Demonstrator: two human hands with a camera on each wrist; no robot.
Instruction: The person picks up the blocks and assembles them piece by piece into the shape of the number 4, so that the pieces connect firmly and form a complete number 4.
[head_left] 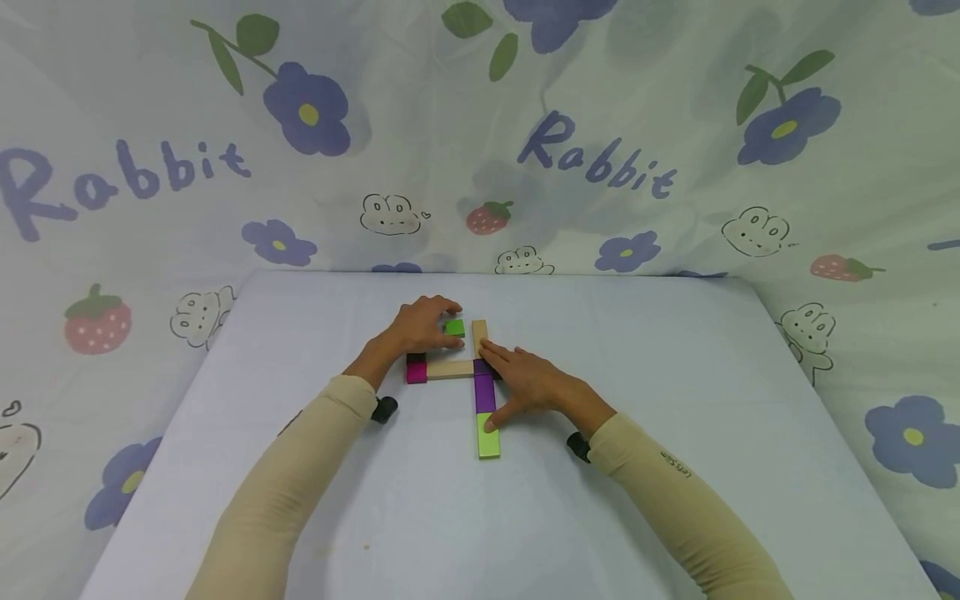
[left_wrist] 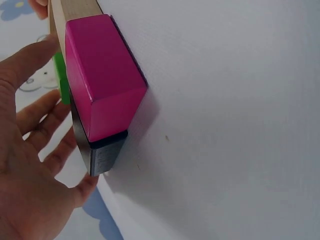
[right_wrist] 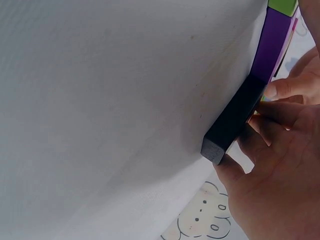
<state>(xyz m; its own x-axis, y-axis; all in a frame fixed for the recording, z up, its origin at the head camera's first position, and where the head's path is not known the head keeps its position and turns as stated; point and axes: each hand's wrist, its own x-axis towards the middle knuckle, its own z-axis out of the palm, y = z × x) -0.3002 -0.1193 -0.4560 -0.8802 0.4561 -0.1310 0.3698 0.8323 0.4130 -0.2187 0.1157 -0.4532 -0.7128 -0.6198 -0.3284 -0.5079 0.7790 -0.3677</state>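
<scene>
In the head view, my left hand (head_left: 422, 325) is spread around a small bright green block (head_left: 454, 327), thumb and fingertips on either side with gaps visible. Beneath that hand lie a magenta block (head_left: 416, 372) and a black block (left_wrist: 109, 156), joined by a plain wooden bar (head_left: 450, 370). My right hand (head_left: 534, 381) rests over a crosswise row: another wooden bar (head_left: 480, 335), a purple block (head_left: 485, 392) and a lime block (head_left: 488, 436). Its thumb touches the lime block and its fingertips the wooden bar. The right wrist view shows a dark block (right_wrist: 235, 117) under its fingers.
The blocks lie on a white tabletop (head_left: 420, 517). A patterned cloth (head_left: 450, 150) with flowers, rabbits and strawberries hangs behind and at the sides. Small black devices (head_left: 385, 409) sit at both wrists, beside beige sleeves (head_left: 660, 492).
</scene>
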